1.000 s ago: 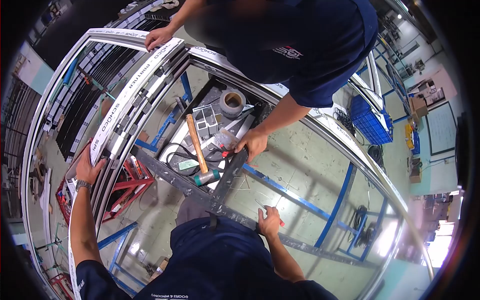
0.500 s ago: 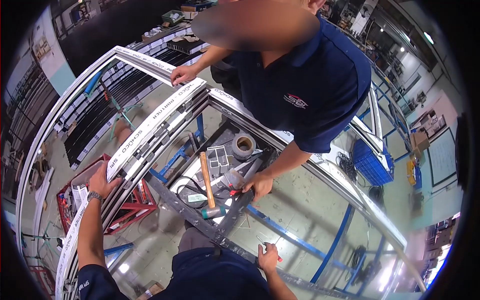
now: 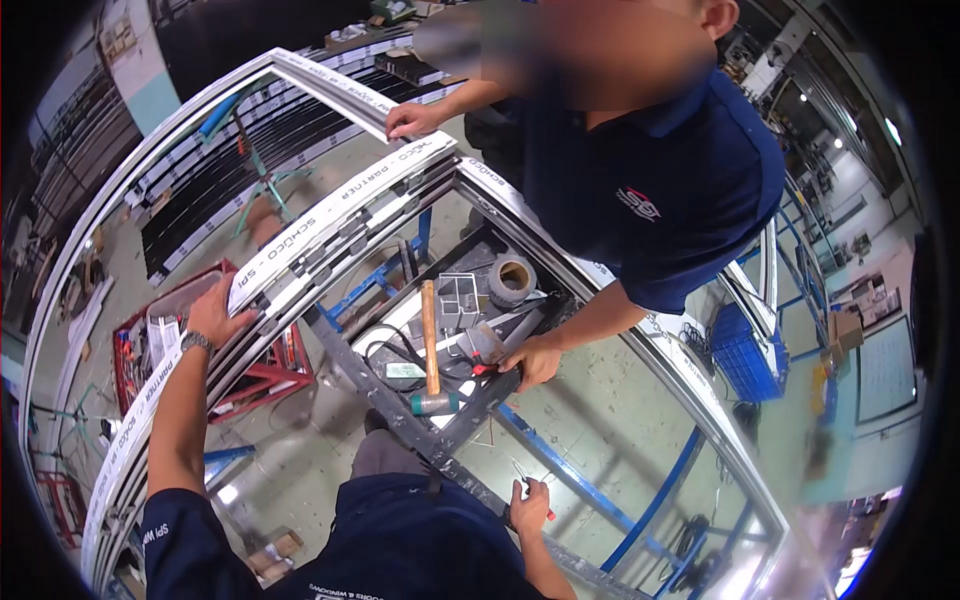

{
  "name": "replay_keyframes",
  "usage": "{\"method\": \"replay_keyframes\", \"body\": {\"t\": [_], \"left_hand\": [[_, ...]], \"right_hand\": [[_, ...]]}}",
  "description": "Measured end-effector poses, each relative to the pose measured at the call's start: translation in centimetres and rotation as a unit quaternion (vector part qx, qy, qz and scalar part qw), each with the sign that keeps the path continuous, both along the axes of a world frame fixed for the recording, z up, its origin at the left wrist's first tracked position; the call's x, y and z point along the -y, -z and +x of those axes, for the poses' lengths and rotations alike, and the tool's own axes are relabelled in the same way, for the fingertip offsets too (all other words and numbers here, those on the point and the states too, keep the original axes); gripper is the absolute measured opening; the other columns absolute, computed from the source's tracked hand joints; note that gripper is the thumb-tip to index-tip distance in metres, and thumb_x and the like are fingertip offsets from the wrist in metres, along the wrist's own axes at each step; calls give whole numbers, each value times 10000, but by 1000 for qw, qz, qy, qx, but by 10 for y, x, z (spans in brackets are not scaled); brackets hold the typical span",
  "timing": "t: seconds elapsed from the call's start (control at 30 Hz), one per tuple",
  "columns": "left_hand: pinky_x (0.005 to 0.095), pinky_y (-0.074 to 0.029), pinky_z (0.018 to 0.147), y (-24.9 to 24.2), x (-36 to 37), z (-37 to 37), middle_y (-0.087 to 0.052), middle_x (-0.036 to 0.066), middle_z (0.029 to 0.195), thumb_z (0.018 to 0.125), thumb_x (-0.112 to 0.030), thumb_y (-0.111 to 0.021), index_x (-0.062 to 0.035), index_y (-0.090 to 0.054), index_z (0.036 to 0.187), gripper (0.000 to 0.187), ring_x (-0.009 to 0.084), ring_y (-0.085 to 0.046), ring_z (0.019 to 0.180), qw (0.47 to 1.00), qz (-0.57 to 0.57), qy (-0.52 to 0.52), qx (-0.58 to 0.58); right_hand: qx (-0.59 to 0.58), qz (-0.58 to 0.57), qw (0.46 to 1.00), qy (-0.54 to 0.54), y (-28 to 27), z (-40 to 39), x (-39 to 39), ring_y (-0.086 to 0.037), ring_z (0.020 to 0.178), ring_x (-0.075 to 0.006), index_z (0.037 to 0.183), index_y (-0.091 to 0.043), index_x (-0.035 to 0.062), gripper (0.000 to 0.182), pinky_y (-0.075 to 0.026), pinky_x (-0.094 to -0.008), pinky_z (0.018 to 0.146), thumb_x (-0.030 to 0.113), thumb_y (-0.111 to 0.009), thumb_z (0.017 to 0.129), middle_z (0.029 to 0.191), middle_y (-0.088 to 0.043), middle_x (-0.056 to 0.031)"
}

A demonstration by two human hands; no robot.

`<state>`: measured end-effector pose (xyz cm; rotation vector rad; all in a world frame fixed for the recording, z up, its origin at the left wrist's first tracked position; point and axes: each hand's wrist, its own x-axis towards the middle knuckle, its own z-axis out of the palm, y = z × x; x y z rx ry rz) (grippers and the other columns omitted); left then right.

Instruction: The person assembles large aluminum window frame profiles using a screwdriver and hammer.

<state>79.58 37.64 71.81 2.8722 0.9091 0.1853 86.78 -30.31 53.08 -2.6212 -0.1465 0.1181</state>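
My left hand [image 3: 215,315] grips the near side of a large window frame [image 3: 345,205], whose profile is covered in white printed film. The thumb lies across the inner edge, and the fingers rest over the film. Low in front of my body, my right hand [image 3: 530,505] is closed around a small tool [image 3: 549,515] with a slim metal tip and a red handle end. Its exact kind is hard to make out. Between my hands sits a dark tray [image 3: 440,455] bearing a wooden-handled mallet [image 3: 431,345], a tape roll [image 3: 512,281] and a white profile piece [image 3: 459,298].
Across the frame stands a co-worker [image 3: 640,170], one hand [image 3: 412,120] on the frame corner, the other [image 3: 535,362] at the tray edge by a red-handled item. A red tool crate [image 3: 285,375] is at left, a blue crate [image 3: 745,350] at right. Blue stand bars [image 3: 575,465] run below.
My view has shifted, so the frame, tray and co-worker appear farther right. Both my hands keep their holds, and the co-worker's hands stay at the frame corner and tray edge.
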Motion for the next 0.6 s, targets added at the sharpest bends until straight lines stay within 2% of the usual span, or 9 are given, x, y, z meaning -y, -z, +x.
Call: {"method": "replay_keyframes", "body": {"t": [0.2,0.6], "left_hand": [[488,-500,947,-8,5,3,-661,200,1229,766,-561,-739,-124,-465,1417,831,400,-636,1117,1000,-9,-1,-7],[485,-499,949,-5,3,0,-659,224,1220,761,-543,-751,-107,-470,1426,844,406,-633,1114,1000,-19,-3,1]], "right_hand": [[-11,3,1000,-8,1,1,0,-589,816,-352,1019,-678,0,278,-468,-481,749,253,-695,905,832,-590,-168],[2,7,1000,-5,5,0,3,-600,779,-322,999,-687,0,259,-485,-445,734,230,-721,886,832,-610,-162]]}}
